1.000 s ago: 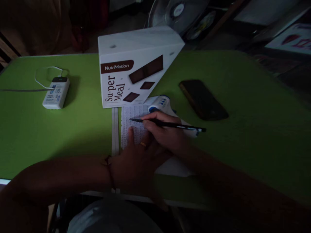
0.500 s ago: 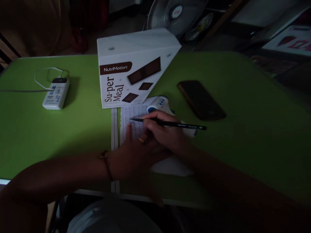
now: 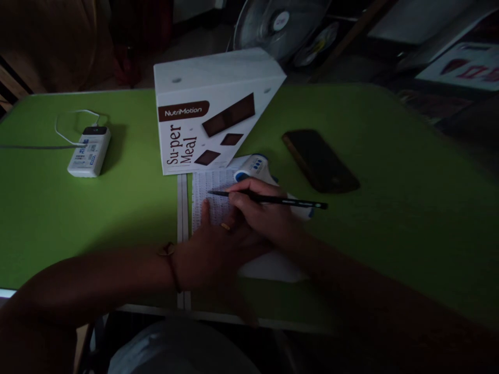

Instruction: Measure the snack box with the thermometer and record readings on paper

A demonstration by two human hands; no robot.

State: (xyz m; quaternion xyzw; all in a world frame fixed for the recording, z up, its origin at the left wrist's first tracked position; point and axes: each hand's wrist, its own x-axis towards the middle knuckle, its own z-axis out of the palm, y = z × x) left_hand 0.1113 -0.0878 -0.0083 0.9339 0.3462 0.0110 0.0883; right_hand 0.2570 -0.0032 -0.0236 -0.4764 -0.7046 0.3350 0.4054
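A dark pencil (image 3: 273,199) is pinched in my right hand (image 3: 268,210), its tip at the sheet of paper (image 3: 210,183). Rows of small writing or print cover the sheet's upper part. My left hand (image 3: 218,249) lies spread over the paper, partly beneath my right hand, with a ring on one finger and a cord bracelet at the wrist. Just behind my right hand, a white and blue device (image 3: 253,167) rests on the paper, partly hidden by that hand. Against the sheet's far edge stands a white "Su-per Meal" box (image 3: 187,135).
On the green table (image 3: 128,208), a dark phone (image 3: 322,161) lies at right. A white power bank (image 3: 90,151) with a cable sits at left. Pale strips (image 3: 182,208) run along the paper's left side. Beyond the table stands a fan (image 3: 278,26).
The whole view has shifted very slightly. Both hands keep nearly the same pose, and the pencil tip stays at about the same spot on the paper.
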